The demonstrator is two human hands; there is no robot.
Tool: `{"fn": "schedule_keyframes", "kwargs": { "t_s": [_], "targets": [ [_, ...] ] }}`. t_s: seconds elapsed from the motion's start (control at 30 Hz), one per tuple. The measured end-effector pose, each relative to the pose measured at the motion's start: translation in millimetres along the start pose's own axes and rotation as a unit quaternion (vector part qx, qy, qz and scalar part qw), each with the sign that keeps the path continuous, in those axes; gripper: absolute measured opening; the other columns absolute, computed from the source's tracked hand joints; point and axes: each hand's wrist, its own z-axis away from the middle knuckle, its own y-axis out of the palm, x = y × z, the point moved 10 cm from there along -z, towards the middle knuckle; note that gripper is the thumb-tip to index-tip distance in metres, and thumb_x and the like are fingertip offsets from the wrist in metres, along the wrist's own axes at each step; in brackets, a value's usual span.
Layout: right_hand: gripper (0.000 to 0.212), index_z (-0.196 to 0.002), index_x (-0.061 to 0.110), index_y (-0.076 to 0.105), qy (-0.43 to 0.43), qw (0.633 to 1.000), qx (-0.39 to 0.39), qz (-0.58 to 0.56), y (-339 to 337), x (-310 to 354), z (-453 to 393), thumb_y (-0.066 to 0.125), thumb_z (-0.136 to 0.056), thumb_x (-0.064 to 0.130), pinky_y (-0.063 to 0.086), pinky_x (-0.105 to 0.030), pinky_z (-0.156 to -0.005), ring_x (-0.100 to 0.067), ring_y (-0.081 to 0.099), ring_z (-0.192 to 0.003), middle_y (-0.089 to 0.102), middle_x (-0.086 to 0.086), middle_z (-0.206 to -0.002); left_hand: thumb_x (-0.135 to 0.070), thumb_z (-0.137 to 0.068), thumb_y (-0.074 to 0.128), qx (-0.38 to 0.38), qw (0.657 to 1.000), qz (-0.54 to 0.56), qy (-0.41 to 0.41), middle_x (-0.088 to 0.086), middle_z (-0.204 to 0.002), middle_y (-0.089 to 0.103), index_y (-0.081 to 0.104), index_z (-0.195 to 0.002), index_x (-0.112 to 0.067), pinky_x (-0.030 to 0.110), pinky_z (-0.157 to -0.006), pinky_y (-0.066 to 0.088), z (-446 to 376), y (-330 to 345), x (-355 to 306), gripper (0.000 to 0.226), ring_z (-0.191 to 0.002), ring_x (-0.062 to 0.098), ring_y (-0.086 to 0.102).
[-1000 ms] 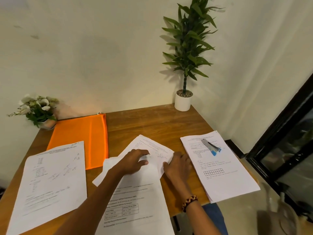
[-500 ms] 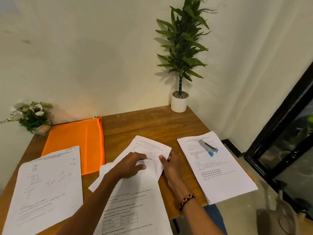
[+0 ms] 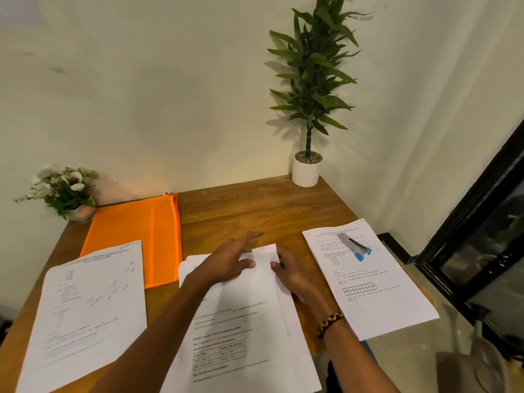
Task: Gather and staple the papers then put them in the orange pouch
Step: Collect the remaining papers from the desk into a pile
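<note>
Both hands lay on the middle stack of printed papers [image 3: 243,321] at the desk's [image 3: 255,211] near edge: left hand [image 3: 226,262] flat with fingers straight, right hand [image 3: 292,270] gripping its right edge.

I see three lots of printed white papers on the table: centre stack [image 3: 241,321] at 6 o'clock, left sheets [image 3: 85,307] at 8, right sheets [image 3: 377,290] at 3. Stapler [image 3: 355,246], grey with blue end, lies on the right sheets. Orange pouch [image 3: 139,234] flat at 10.
</note>
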Motion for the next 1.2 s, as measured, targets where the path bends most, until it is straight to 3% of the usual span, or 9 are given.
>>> {"fn": "schedule_keyframes", "kwargs": {
  "t_s": [0.1,0.23,0.37,0.53,0.63,0.8,0.9,1.07,1.2],
  "targets": [
    [0.029,-0.135,0.024,0.054,-0.005,1.000,0.017,-0.021,2.1,2.5,3.4,0.045,-0.108,0.020,0.049,-0.015,-0.076,-0.008,0.061,-0.106,0.061,0.010,-0.122,-0.027,-0.090,0.073,0.001,1.000,-0.021,-0.002,-0.011,-0.143,0.056,0.055,-0.135,-0.042,0.037,-0.104,0.049,-3.8,4.1,-0.3,0.050,-0.128,0.017,0.054],
    [0.030,-0.136,0.030,0.053,0.001,0.996,0.024,-0.088,10.9,-4.3,10.7,0.041,-0.109,0.033,0.059,-0.025,-0.079,-0.014,0.070,-0.105,0.068,0.005,-0.123,-0.032,-0.087,0.076,-0.014,0.999,0.032,-0.007,-0.008,-0.132,0.061,0.053,-0.120,-0.046,0.037,-0.096,0.054,-1.4,2.5,-0.6,0.042,-0.119,0.015,0.058],
    [0.054,-0.147,0.037,0.042,-0.035,0.995,0.034,-0.087,23.5,4.8,16.2,0.050,-0.099,0.060,0.054,-0.036,-0.102,-0.008,0.059,-0.125,0.059,0.009,-0.140,-0.033,-0.086,0.077,-0.026,0.996,0.080,-0.003,-0.013,-0.124,0.064,0.051,-0.114,-0.051,0.040,-0.093,0.056,3.5,-2.2,0.6,0.042,-0.116,0.012,0.058],
    [0.045,-0.139,0.029,0.051,-0.118,0.990,-0.023,-0.073,20.1,18.5,21.1,0.063,-0.097,0.037,0.059,-0.035,-0.091,-0.011,0.066,-0.116,0.066,0.008,-0.128,-0.022,-0.086,0.078,-0.087,0.991,0.098,0.031,-0.017,-0.106,0.063,0.052,-0.117,-0.045,0.023,-0.084,0.055,12.3,-13.3,-11.5,0.047,-0.099,0.008,0.062],
    [0.053,-0.137,0.031,0.053,-0.119,0.986,-0.048,-0.108,16.3,16.0,19.3,0.063,-0.091,0.055,0.059,-0.036,-0.091,-0.012,0.067,-0.115,0.067,0.011,-0.126,-0.028,-0.082,0.082,-0.153,0.984,0.086,0.032,-0.015,-0.124,0.056,0.053,-0.122,-0.042,0.022,-0.087,0.053,21.6,-29.4,-7.7,0.051,-0.107,0.006,0.057],
    [0.049,-0.139,0.036,0.051,-0.085,0.985,-0.045,-0.140,11.3,4.5,6.8,0.069,-0.094,0.044,0.058,-0.044,-0.096,-0.016,0.063,-0.123,0.062,0.005,-0.136,-0.051,-0.080,0.079,-0.266,0.962,0.055,-0.044,-0.009,-0.140,0.046,0.048,-0.134,-0.038,0.030,-0.096,0.043,52.4,-59.1,35.4,0.064,-0.121,0.010,0.048],
    [0.044,-0.137,0.028,0.052,-0.066,0.977,-0.050,-0.199,-0.4,8.8,4.1,0.067,-0.097,0.021,0.060,-0.033,-0.087,-0.016,0.066,-0.119,0.066,0.003,-0.131,-0.051,-0.077,0.082,-0.348,0.909,0.193,-0.120,-0.012,-0.138,0.045,0.044,-0.140,-0.032,0.031,-0.096,0.045,87.8,-72.7,69.4,0.076,-0.121,0.009,0.047],
    [0.043,-0.136,0.014,0.056,-0.047,0.955,-0.033,-0.291,-1.4,30.7,2.4,0.068,-0.095,0.008,0.059,-0.051,-0.090,-0.029,0.070,-0.114,0.070,-0.008,-0.127,-0.055,-0.078,0.076,-0.163,0.871,0.438,-0.151,-0.006,-0.117,0.072,0.057,-0.125,-0.034,0.047,-0.094,0.057,95.2,-22.3,78.9,0.055,-0.108,0.023,0.070],
    [0.047,-0.133,0.010,0.060,0.000,0.934,0.054,-0.354,8.1,53.7,8.2,0.075,-0.089,0.013,0.058,-0.057,-0.089,-0.038,0.071,-0.108,0.071,-0.016,-0.123,-0.046,-0.079,0.079,-0.233,0.840,0.464,-0.160,0.000,-0.110,0.076,0.065,-0.122,-0.023,0.057,-0.088,0.058,98.0,-38.2,81.7,0.051,-0.096,0.025,0.075]
  ]
}}
